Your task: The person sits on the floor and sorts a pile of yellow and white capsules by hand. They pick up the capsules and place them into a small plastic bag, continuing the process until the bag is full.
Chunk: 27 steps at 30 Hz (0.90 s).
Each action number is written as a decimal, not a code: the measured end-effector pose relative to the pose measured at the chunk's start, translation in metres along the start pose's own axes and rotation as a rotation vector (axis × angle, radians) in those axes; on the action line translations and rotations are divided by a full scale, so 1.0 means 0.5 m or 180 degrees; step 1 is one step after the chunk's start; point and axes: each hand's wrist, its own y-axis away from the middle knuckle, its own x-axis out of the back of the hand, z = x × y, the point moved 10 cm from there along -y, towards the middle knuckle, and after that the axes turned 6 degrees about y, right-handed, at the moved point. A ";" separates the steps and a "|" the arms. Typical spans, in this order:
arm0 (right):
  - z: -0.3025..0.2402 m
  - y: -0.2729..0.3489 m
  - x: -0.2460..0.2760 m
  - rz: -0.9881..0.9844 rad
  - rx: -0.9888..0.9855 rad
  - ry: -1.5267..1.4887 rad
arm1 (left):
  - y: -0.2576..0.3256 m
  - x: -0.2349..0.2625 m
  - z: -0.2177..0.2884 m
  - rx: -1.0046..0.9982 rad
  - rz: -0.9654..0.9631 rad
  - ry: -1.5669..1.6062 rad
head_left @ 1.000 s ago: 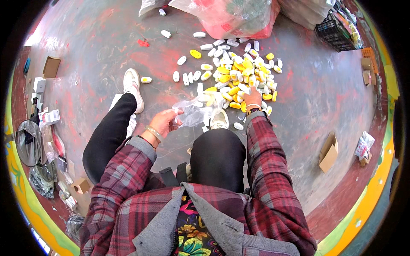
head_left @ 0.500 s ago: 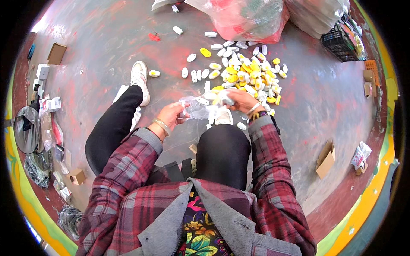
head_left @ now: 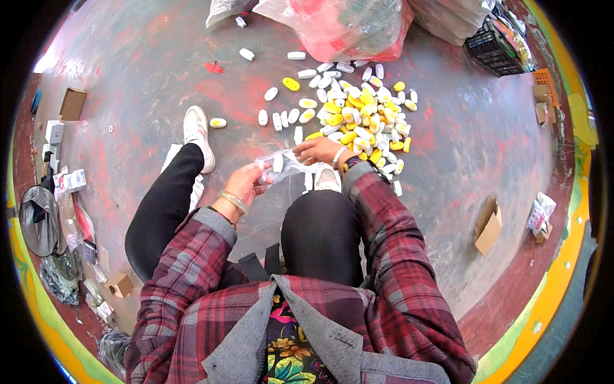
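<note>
My left hand (head_left: 245, 184) is closed on the left end of a clear plastic bag (head_left: 289, 168), thumb and fingers pinching it. One small white piece (head_left: 277, 164) shows at the bag; whether it lies inside or behind I cannot tell. My right hand (head_left: 318, 152) reaches over the bag's right end, its fingers bent down at the film and their tips partly hidden. Just beyond it spreads a heap of small oval plastic cases (head_left: 368, 115), white and yellow. Several more lie scattered left of the heap, among them a yellow case (head_left: 291, 84).
Large filled plastic bags (head_left: 345, 29) stand at the far side, with a black crate (head_left: 495, 51) to their right. An open cardboard box (head_left: 488, 226) is on the floor at right. Small boxes (head_left: 69, 181) and a round grey mesh item (head_left: 39, 221) line the left wall.
My right hand has moved left across the bag; the white-grey case seen in it before no longer shows there. The bag has bunched up. The whole view has shifted slightly.
</note>
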 end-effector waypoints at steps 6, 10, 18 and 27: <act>0.138 0.176 0.320 0.2978 -0.0694 0.1175 | -0.004 -0.024 -0.002 0.0018 -0.0159 -0.0067; 0.165 0.230 0.358 0.3546 -0.1867 0.2709 | 0.007 -0.033 0.002 0.0063 -0.0169 -0.0036; 0.186 0.221 0.331 0.3514 -0.2341 0.2627 | 0.011 -0.033 0.000 0.0108 -0.0118 0.0016; 0.248 0.229 0.321 0.3409 -0.2416 0.2462 | 0.012 -0.031 -0.001 0.0125 -0.0083 -0.0061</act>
